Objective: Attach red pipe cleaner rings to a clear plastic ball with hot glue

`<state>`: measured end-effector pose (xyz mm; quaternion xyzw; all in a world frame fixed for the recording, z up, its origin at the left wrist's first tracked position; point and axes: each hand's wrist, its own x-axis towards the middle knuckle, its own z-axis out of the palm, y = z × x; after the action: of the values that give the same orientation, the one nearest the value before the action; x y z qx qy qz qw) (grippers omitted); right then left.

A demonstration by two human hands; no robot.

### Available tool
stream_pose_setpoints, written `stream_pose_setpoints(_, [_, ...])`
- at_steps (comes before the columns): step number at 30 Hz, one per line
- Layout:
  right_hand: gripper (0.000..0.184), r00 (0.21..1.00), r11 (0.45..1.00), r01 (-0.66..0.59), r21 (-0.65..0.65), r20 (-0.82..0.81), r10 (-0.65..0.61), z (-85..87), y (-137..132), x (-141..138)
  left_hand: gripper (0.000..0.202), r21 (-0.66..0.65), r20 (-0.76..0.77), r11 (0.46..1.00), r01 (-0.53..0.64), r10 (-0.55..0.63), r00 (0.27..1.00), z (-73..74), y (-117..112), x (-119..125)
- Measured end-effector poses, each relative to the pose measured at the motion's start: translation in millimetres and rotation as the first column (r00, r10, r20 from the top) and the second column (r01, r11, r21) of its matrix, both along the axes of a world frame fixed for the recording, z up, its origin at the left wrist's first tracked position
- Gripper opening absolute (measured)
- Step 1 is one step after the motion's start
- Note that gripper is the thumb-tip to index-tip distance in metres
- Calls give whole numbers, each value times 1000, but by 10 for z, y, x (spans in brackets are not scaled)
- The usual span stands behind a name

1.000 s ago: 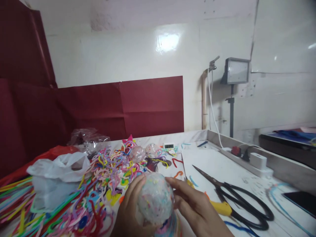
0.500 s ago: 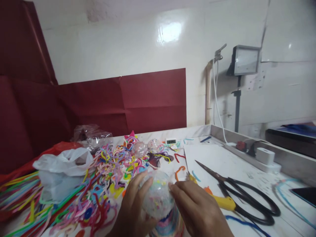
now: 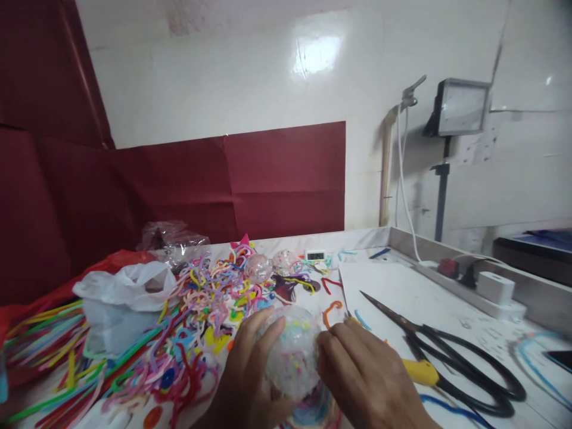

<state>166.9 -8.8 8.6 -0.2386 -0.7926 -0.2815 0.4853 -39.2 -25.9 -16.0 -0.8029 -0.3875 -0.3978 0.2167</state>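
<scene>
Both of my hands wrap a clear ball (image 3: 292,351) speckled with coloured bits, held low at the centre of the view. My left hand (image 3: 245,375) cups its left side with the fingers curled round it. My right hand (image 3: 366,381) presses against its right side, fingers bent over it. Under the ball shows a striped, many-coloured object (image 3: 313,408), mostly hidden. Behind the hands lies a heap of coloured pipe-cleaner pieces (image 3: 196,333) on the white table (image 3: 402,286).
Large black scissors (image 3: 451,363) and a yellow-handled tool (image 3: 420,371) lie to the right. Two more clear balls (image 3: 272,265) sit farther back. A white plastic bag (image 3: 120,301) is at left, long coloured strips (image 3: 40,339) beside it. A lamp (image 3: 460,107) stands at the back right.
The ball has sunk a little lower between my hands and my right fingers have closed further over its side. The view has drifted slightly left.
</scene>
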Motion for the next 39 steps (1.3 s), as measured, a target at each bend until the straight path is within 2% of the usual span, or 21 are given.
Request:
stream_pose_setpoints(7, [14,995,994,-58,-91,-89,50,-6,39,-3,86,-56,150,998,30,-22,988,37,-29,71])
stream_pose_setpoints(14, [11,997,999,-41,-27,-69,39,-58,2,-5,87,-92,99,996,8,1,995,35,-51,15])
stream_pose_setpoints(19, [16,980,966,-123,-226,-178,84,-30,11,-20,90,-89,86,996,1,7,996,12,-33,18])
stream_pose_setpoints(21, [16,966,950,-165,-265,-237,102,-9,1,-30,90,-75,97,997,6,1,995,8,-25,23])
stream_pose_setpoints(24, [15,962,956,-162,-245,-255,97,5,-20,-38,94,-107,152,993,43,-27,988,15,-14,7])
stream_pose_setpoints(26, [14,965,961,-160,-225,-239,104,-3,-26,-30,93,-182,246,973,141,-94,965,24,-7,-11])
stream_pose_setpoints(27, [14,967,961,-161,-223,-229,109,-12,-23,-22,92,-232,338,946,225,-138,931,31,-4,-16])
stream_pose_setpoints(28, [14,968,960,-166,-224,-220,116,-25,-18,-11,92,-284,465,899,335,-176,868,40,-1,-16])
stream_pose_setpoints(29, [14,969,958,-174,-230,-212,125,-38,-12,0,93,-325,611,825,463,-191,768,52,0,-9])
stream_pose_setpoints(30, [14,971,956,-178,-231,-201,132,-52,-4,11,92,-343,747,732,589,-168,643,69,-1,5])
stream_pose_setpoints(32, [14,974,958,-180,-224,-179,141,-76,8,30,85,-335,910,528,780,-33,413,116,-6,52])
stream_pose_setpoints(33, [14,975,958,-182,-221,-170,146,-83,11,35,79,-319,940,448,835,34,341,143,-11,80])
stream_pose_setpoints(34, [14,975,957,-185,-223,-165,150,-87,14,36,72,-306,951,394,866,84,298,170,-18,109])
stream_pose_setpoints(36, [14,971,944,-204,-259,-178,162,-87,16,28,66,-294,955,350,889,134,263,217,-36,159])
stream_pose_setpoints(39, [15,956,914,-248,-323,-233,177,-73,30,15,66,-281,958,369,886,161,237,260,-71,200])
